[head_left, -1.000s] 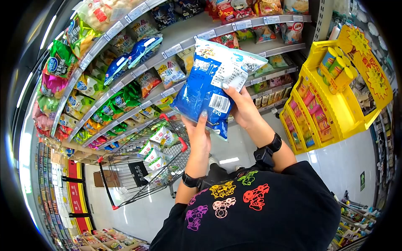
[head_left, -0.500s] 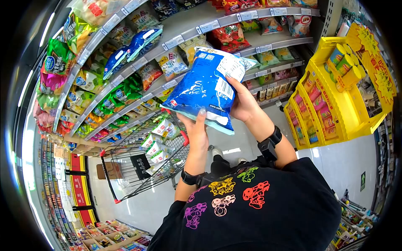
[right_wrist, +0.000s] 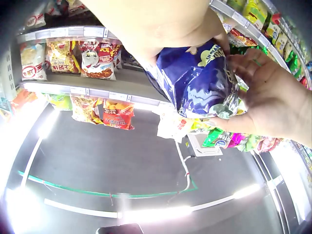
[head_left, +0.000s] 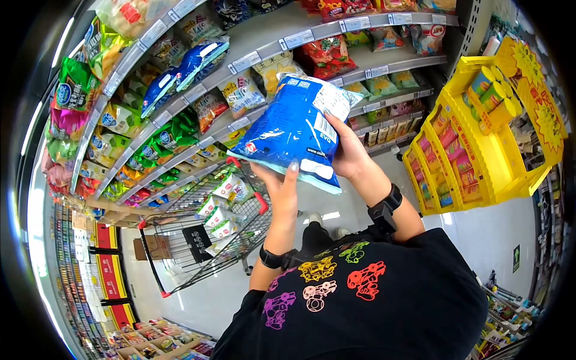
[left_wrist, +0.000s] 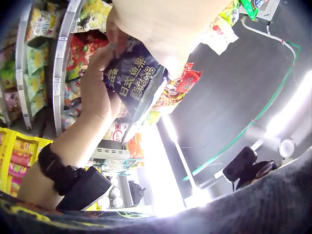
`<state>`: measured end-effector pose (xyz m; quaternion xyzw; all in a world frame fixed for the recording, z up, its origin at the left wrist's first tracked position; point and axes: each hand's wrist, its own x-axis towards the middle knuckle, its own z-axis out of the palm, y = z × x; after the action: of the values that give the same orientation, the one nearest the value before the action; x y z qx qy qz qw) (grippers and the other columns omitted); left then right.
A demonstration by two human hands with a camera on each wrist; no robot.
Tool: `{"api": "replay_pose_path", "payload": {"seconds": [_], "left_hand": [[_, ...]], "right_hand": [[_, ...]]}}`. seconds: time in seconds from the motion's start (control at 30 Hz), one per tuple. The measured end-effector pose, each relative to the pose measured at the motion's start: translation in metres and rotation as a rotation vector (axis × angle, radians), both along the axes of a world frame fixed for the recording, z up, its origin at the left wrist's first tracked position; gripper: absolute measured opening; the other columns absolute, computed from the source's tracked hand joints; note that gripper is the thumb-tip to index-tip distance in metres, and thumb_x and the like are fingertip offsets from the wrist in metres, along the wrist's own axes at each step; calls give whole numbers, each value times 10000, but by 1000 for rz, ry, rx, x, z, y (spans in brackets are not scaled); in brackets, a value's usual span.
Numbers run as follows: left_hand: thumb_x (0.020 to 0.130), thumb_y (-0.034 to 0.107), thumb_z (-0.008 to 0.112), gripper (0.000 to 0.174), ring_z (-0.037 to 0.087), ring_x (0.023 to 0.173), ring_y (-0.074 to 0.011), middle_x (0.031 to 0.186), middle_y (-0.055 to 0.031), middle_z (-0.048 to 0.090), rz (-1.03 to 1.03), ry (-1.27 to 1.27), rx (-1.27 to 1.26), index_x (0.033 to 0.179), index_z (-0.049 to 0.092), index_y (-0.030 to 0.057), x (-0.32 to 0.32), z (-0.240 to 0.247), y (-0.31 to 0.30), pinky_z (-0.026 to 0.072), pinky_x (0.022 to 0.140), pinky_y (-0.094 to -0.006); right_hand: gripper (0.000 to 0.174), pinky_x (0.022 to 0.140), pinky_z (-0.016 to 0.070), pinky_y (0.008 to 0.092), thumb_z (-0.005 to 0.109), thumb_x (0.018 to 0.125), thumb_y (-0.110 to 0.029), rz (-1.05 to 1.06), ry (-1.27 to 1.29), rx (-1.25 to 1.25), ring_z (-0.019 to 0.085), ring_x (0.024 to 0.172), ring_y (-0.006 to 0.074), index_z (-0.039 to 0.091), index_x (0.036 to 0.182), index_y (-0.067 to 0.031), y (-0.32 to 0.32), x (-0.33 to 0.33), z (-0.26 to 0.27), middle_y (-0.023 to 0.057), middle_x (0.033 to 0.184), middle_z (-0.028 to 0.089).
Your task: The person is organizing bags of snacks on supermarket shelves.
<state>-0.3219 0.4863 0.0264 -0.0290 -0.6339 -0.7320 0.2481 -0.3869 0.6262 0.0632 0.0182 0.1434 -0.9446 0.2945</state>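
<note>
A blue snack bag [head_left: 282, 126] with a pale seal, a barcode and a white label is held up in front of the shelves, its printed back toward the head camera. My left hand [head_left: 281, 189] grips the lower edge, thumb on the near face and fingers behind. On the right side, my right hand [head_left: 350, 150] holds the bag with the thumb beside the barcode. The left wrist view shows the snack bag [left_wrist: 134, 73] between both hands. In the right wrist view the left hand [right_wrist: 273, 95] spreads its fingers along the side of the dark blue bag [right_wrist: 195, 80].
Shelves [head_left: 258, 57] of snack bags curve across the front and left. A shopping cart [head_left: 198, 240] with several white-green packs [head_left: 222, 216] stands at lower left. To the right is a yellow display stand [head_left: 480, 150] with canisters and bags.
The bag has tipped and shifted slightly down and left, showing more of its blue lower part and less of the white label. Both hands keep their hold on it.
</note>
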Motion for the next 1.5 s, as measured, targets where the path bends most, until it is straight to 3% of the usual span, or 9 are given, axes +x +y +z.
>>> {"api": "replay_pose_path", "payload": {"seconds": [0.23, 0.33, 0.4, 0.67, 0.83, 0.93, 1.1, 1.27, 1.5], "left_hand": [[812, 217, 589, 790, 286, 1222, -213, 1346, -99, 221, -8, 11, 27, 1363, 30, 133, 0, 4, -5, 284, 995, -362], [791, 223, 615, 836, 258, 1229, -226, 1337, -129, 202, 15, 30, 47, 1349, 8, 81, 3, 20, -10, 230, 1016, -372], [772, 201, 646, 907, 257, 1224, -247, 1329, -160, 182, 31, 30, 47, 1337, -49, 58, 4, 30, -16, 228, 1018, -384], [734, 250, 696, 983, 302, 1216, -265, 1319, -170, 197, -62, 94, -1, 1330, -58, 43, -28, 27, -40, 318, 980, -392], [731, 293, 700, 892, 413, 1130, -251, 1224, -181, 355, -109, 156, -274, 1314, 108, -30, -70, 25, -68, 389, 908, -363], [741, 314, 688, 852, 456, 1085, -225, 1195, -162, 410, -225, 57, -282, 1307, 155, -33, -93, 33, -87, 393, 897, -360], [782, 300, 660, 713, 455, 1090, -182, 1184, -108, 467, -525, 25, 173, 1297, 271, -2, -141, 61, -111, 381, 916, -332], [794, 283, 643, 675, 423, 1113, -163, 1222, -103, 443, -542, -34, 178, 1298, 300, -6, -183, 63, -125, 337, 948, -316], [847, 256, 564, 570, 424, 1098, -147, 1208, -89, 455, -476, -78, 281, 1289, 324, -13, -220, 47, -130, 322, 949, -290]], "right_hand": [[339, 798, 494, 358, 561, 847, -244, 6, -19, 5, 612, 889, 206, 513, 1119, -47, -10, -4, 7, 108, 1022, 617], [398, 894, 422, 411, 533, 853, -307, 28, 25, 66, 562, 986, 243, 485, 1168, -69, -26, -11, 4, 109, 1095, 583], [400, 869, 442, 396, 549, 845, -299, 36, 6, 73, 572, 966, 236, 487, 1165, -67, -36, -14, 5, 106, 1080, 590], [413, 817, 478, 340, 541, 852, -303, -94, 106, 81, 589, 931, 197, 475, 1166, -43, -51, -40, 10, 103, 1062, 594], [453, 824, 472, 331, 538, 851, -325, -262, 209, 213, 582, 941, 203, 454, 1186, -32, -50, -71, 20, 109, 1079, 582], [483, 817, 475, 319, 562, 838, -317, -328, 231, 246, 582, 937, 199, 445, 1190, -8, -48, -100, 19, 115, 1065, 583], [453, 786, 495, 302, 549, 847, -276, -336, 208, 303, 603, 899, 196, 445, 1185, 6, -54, -130, 39, 126, 1055, 589], [420, 802, 494, 311, 491, 875, -248, -376, 223, 308, 601, 922, 198, 426, 1202, 9, -57, -164, 41, 130, 1077, 582], [610, 936, 373, 326, 431, 862, -404, -340, 363, 346, 465, 1119, 214, 314, 1314, -10, -62, -189, 45, 130, 1253, 452]]}}
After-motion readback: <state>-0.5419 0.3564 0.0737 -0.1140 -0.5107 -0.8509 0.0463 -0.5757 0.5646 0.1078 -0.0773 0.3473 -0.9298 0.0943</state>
